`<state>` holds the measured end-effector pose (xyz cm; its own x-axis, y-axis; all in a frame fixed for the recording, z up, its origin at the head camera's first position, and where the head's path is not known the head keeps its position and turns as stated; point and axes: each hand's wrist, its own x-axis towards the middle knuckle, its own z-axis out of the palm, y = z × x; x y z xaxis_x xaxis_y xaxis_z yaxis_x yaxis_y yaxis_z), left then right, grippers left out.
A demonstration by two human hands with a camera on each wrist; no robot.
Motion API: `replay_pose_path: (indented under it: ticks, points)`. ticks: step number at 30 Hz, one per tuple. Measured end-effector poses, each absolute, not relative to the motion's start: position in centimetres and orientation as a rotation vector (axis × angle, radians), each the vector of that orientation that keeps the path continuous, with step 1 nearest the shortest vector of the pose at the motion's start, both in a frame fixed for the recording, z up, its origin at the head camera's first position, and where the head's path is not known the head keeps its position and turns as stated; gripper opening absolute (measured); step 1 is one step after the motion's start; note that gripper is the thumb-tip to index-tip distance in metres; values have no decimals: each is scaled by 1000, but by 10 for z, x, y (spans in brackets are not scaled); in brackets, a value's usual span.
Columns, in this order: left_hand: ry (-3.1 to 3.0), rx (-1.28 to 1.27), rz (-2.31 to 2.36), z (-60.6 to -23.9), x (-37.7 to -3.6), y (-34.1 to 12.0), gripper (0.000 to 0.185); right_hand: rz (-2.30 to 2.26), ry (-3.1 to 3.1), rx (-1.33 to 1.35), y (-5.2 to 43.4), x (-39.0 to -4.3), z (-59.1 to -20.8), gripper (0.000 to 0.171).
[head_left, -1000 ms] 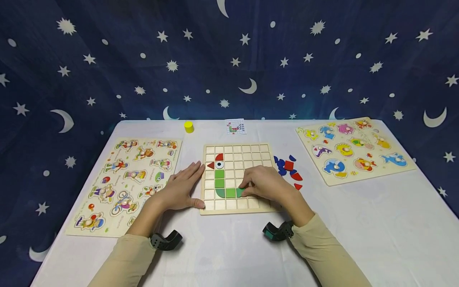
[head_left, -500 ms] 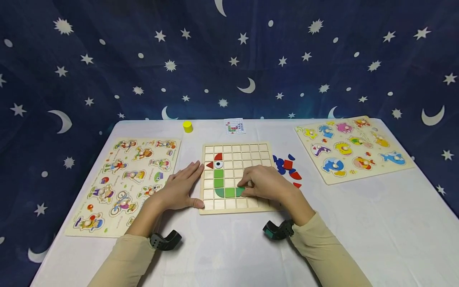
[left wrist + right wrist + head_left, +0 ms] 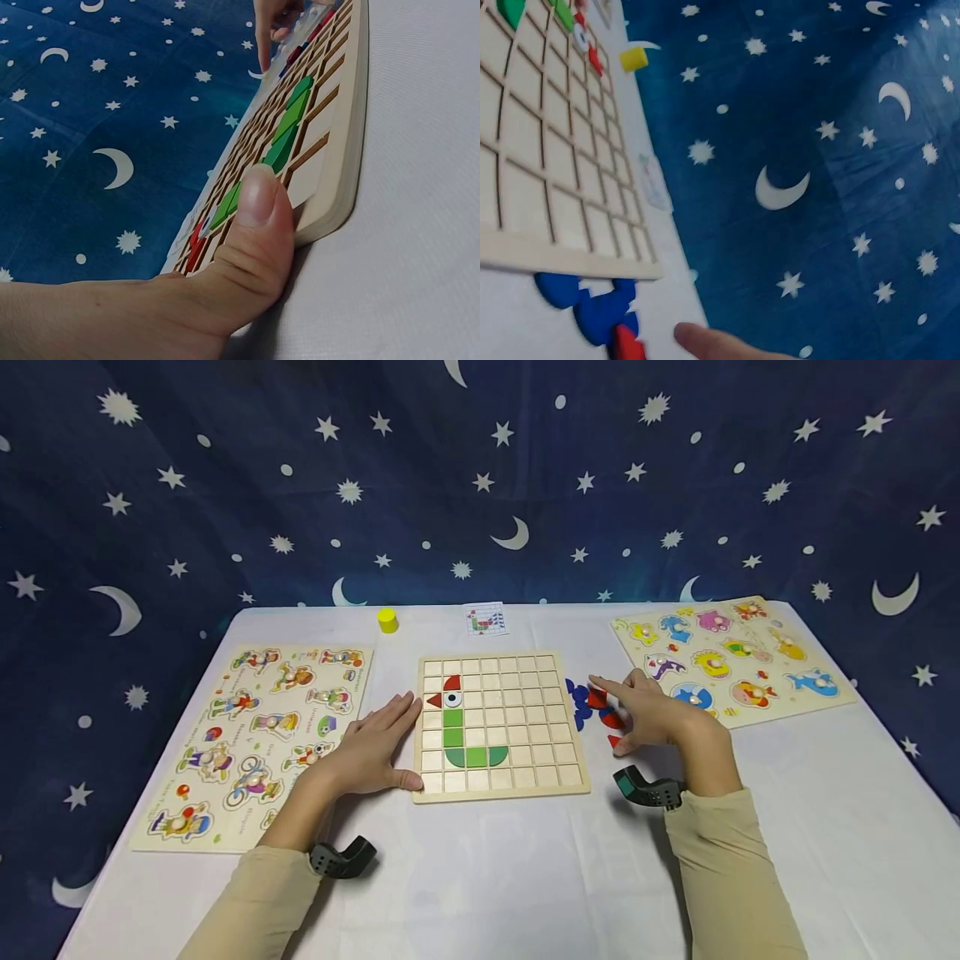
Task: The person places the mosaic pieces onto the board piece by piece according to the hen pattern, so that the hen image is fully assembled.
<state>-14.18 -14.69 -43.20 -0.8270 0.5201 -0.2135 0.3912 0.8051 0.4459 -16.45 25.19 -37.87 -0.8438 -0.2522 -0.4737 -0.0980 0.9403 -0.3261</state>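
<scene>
Resting flat, fingers straight, the left hand (image 3: pixel 371 753) presses the grid board's (image 3: pixel 555 781) left edge at mid-worktop (image 3: pixel 480 877). Right hand (image 3: pixel 651 717), fingers relaxed and holding nothing, hovers over loose red and blue pieces (image 3: pixel 592 703) just right of the board.

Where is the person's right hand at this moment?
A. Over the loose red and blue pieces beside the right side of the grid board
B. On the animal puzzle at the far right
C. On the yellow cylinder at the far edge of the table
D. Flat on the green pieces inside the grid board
A. In the head view the right hand is over the loose red and blue pieces, to the right of the grid board, off the green pieces.
</scene>
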Motion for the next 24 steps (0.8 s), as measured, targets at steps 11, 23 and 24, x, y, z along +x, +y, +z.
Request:
replay_pose_path:
  ticks: [11,23,24]
  points:
    - [2657,682,569,-429,-141,-147,117,-427,2704,-327,234,-166,-393,101]
    - [2669,696,558,-431,-141,-148,117,-457,2573,-403,230,-168,-388,27]
    - [2669,696,557,-430,-141,-148,117,-460,2564,-391,230,-169,-388,25]
